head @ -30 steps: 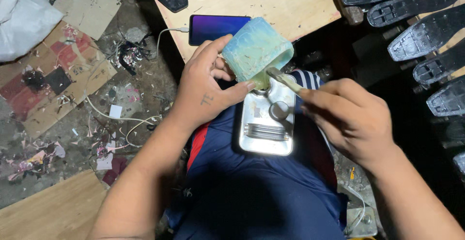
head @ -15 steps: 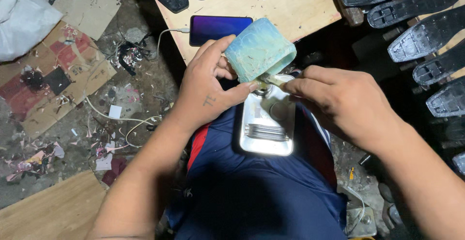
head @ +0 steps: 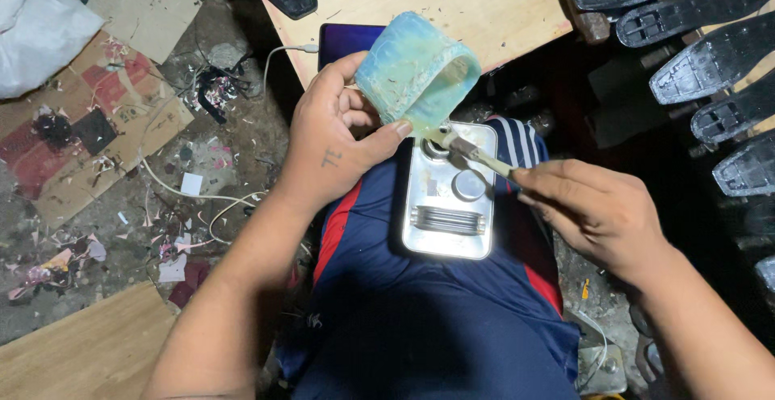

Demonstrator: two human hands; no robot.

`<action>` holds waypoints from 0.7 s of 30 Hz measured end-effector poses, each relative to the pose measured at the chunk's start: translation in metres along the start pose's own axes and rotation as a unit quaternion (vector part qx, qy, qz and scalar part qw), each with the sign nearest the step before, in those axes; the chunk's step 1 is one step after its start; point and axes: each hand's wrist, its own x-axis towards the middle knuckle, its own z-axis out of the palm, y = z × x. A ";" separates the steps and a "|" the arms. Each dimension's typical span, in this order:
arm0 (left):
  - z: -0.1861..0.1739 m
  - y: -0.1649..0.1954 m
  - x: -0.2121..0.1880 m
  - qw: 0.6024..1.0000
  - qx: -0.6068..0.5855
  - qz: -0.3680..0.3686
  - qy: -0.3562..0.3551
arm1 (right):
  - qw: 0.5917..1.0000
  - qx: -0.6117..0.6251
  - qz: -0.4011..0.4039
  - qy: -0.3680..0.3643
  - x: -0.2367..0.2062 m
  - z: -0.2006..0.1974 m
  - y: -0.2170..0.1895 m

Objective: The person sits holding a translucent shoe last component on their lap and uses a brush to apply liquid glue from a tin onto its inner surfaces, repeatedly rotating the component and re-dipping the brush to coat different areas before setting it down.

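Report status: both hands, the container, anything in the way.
Left hand gripping tilted teal container. Right hand holds brush at its mouth. Metal can on lap below.

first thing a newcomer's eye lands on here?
Top centre: the left hand holds a tilted pale green-blue cup, while the right hand points a thin brush toward its mouth. Just below, a flat metal can lies on the person's lap. Rows of black shoe soles fill the upper right, and a phone lies on the wooden board.
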 end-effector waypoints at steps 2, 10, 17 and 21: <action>0.000 -0.003 0.000 1.000 -0.002 0.000 -0.001 | 1.000 -0.022 0.004 -0.011 -0.007 -0.010 0.001; 0.005 -0.006 -0.003 0.998 -0.048 0.009 -0.049 | 0.996 0.026 0.059 0.054 0.002 -0.009 -0.009; 0.007 -0.005 -0.005 0.996 -0.051 -0.010 -0.068 | 0.996 0.028 0.024 0.081 0.039 0.021 -0.006; 0.005 -0.008 -0.007 0.996 -0.055 -0.006 -0.065 | 0.996 0.060 0.055 0.048 0.044 0.013 -0.001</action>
